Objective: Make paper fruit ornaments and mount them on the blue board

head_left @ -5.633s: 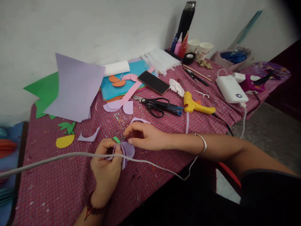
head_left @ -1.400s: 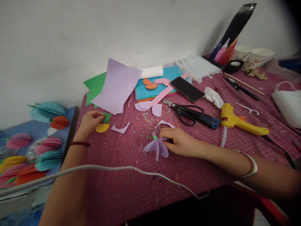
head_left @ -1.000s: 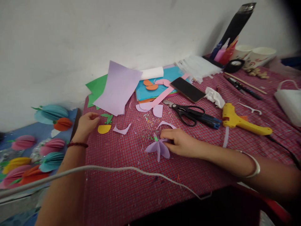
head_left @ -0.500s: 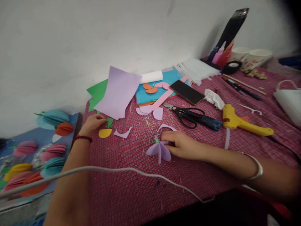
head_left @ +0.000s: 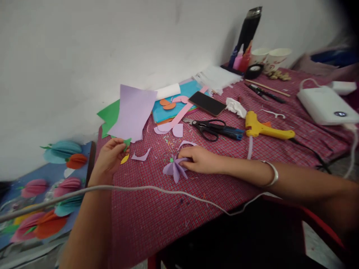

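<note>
Between the thumb and fingers of my left hand point(head_left: 110, 154) is a small green paper piece point(head_left: 127, 143), lifted just off the cloth. A yellow paper piece point(head_left: 125, 159) lies right below those fingers. My right hand point(head_left: 196, 158) pinches a purple paper ornament point(head_left: 175, 170), made of several folded petals fanned out, with a small bit of green at its top. Part of the ornament is hidden behind my right fingers. A curved purple paper scrap point(head_left: 141, 154) lies between my hands.
Black-handled scissors point(head_left: 209, 129), a yellow glue gun point(head_left: 266, 129) and a phone point(head_left: 206, 103) lie beyond my right hand. A purple sheet point(head_left: 133, 110) rests near the wall. A white cable point(head_left: 157, 191) crosses in front. Finished paper ornaments point(head_left: 63, 151) sit lower left; a white power bank point(head_left: 327, 104) stands right.
My left hand has picked up the green paper piece from beside the yellow one. My right hand still holds the purple ornament, now turned slightly. The view has shifted to the right.
</note>
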`<state>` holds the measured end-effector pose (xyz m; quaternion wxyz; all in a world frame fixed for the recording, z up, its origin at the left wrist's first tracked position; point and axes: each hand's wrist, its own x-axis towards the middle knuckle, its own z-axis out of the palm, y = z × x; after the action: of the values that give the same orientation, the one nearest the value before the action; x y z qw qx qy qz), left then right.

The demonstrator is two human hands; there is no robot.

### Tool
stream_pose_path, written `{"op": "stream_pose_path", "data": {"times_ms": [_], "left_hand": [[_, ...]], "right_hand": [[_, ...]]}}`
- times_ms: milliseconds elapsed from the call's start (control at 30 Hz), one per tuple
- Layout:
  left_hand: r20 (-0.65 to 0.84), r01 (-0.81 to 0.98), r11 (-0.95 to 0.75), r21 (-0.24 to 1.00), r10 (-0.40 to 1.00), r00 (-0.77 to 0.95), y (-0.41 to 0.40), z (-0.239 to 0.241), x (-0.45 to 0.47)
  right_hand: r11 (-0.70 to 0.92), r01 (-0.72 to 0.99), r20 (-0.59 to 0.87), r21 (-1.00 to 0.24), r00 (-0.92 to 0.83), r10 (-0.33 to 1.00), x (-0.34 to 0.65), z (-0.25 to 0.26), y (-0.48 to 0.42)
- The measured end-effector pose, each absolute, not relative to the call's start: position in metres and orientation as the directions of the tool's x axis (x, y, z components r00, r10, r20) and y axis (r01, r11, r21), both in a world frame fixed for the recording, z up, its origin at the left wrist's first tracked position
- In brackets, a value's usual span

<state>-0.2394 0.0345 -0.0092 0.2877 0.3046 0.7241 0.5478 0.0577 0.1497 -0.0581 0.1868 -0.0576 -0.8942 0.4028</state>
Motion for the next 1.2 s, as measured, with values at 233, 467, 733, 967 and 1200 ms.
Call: {"op": "stream_pose_path", "data": {"times_ms": [233,467,733,967,1200], "left_hand": [[-0.072,0.172,0.158,0.972,0.904,-0.42,0.054,0.014,-0.161],[-0.138,0.292,0.185,0.938,0.975,-0.173,0.066,0.02,-0.13],[0.0,0.654,0.021,0.756,0.999,-0.032,0.06,0.019,-0.123],[0.019,0.778,-0.023,0.628,1.0,0.014,0.063,0.011,-0.124],[0.039,0.813,-0.021,0.582,0.999,-0.002,0.064,0.007,-0.127]], "right_hand": [[0.686,-0.043,0.341,-0.726,-0.889,0.305,0.059,-0.054,0.157],[0.727,-0.132,0.452,-0.674,-0.852,0.264,0.062,-0.054,0.163],[0.805,-0.085,0.473,-0.587,-0.843,0.256,0.063,-0.049,0.163],[0.773,-0.07,0.444,-0.631,-0.849,0.286,0.063,-0.054,0.162],[0.745,-0.07,0.406,-0.664,-0.87,0.281,0.062,-0.057,0.163]]}}
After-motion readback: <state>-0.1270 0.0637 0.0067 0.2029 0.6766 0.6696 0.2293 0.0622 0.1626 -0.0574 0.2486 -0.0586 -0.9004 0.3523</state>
